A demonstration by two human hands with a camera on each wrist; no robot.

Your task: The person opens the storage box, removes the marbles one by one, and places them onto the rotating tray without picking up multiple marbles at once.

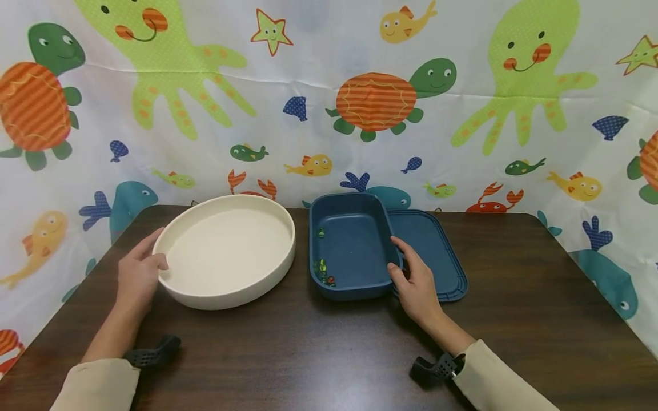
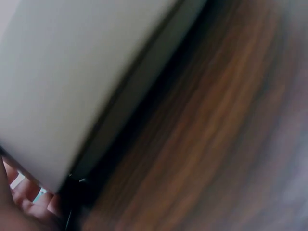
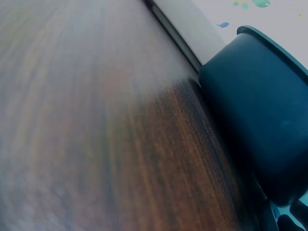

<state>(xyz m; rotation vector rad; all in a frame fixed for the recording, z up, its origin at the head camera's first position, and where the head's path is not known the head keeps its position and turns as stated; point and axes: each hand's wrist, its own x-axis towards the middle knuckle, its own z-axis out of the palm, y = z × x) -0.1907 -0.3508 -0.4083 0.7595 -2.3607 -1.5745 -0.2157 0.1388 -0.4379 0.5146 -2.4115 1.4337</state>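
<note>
A round cream tray [image 1: 226, 245] with a low wall stands at the left, and my left hand [image 1: 139, 271] grips its left rim, thumb over the edge. To its right is a deep blue rectangular tub [image 1: 360, 240]. My right hand [image 1: 411, 279] pinches the tub's right wall between thumb and fingers. Several small glass marbles [image 1: 323, 265], green, yellowish and one reddish, lie along the tub's left side. In the right wrist view the tub's outer wall [image 3: 260, 101] fills the right part; the tray's wall [image 2: 72, 86] fills much of the left wrist view.
A flat blue lid [image 1: 432, 251] lies on the dark wooden table [image 1: 288, 354], partly hidden behind the tub and right hand. Behind the table hangs a curtain [image 1: 319, 51] printed with sea animals.
</note>
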